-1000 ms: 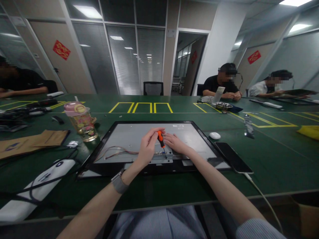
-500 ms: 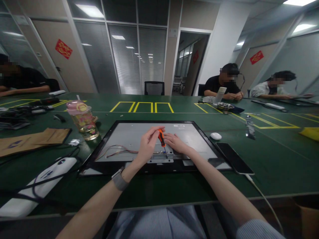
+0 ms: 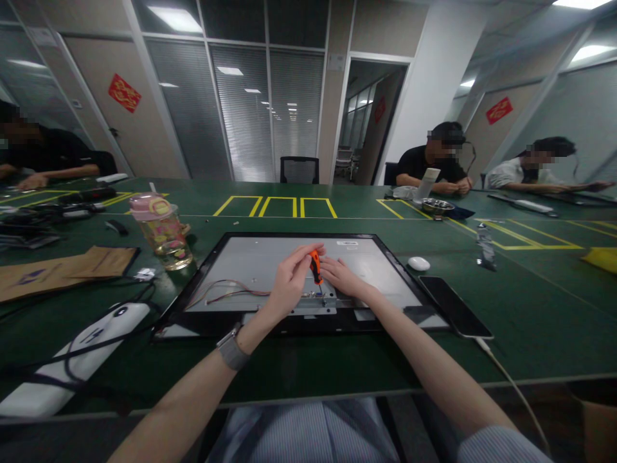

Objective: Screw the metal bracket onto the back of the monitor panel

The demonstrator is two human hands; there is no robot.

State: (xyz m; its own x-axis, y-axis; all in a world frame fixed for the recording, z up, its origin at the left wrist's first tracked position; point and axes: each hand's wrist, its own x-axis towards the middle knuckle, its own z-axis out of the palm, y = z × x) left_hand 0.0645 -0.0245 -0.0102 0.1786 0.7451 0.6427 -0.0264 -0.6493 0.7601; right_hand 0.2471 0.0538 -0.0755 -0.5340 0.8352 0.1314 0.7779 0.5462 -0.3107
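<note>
My left hand [image 3: 292, 278], with a watch on its wrist, is closed around the top of a screwdriver [image 3: 315, 266] with an orange and black handle. The screwdriver stands nearly upright, its shaft pointing down at a metal bracket [image 3: 308, 310] along the near side of a flat display panel [image 3: 270, 257]. Whether the tip sits in a screw is too small to tell. My right hand [image 3: 343, 278] rests on the grey panel just right of the screwdriver, fingers stretched out. Thin wires [image 3: 231, 285] run from the bracket area leftward over the panel.
Left of the panel stand a pink-lidded bottle [image 3: 161, 231], a brown paper bag [image 3: 67, 271] and a white power bank-like device [image 3: 77, 360] with black cables. To the right lie a phone [image 3: 456, 307] on a cable and a white case [image 3: 418, 263]. Several people sit across the table.
My left hand and the screwdriver have shifted slightly right, with the fingers turned a little around the handle. My right hand stays in place. At far left, a co-worker's hands have moved.
</note>
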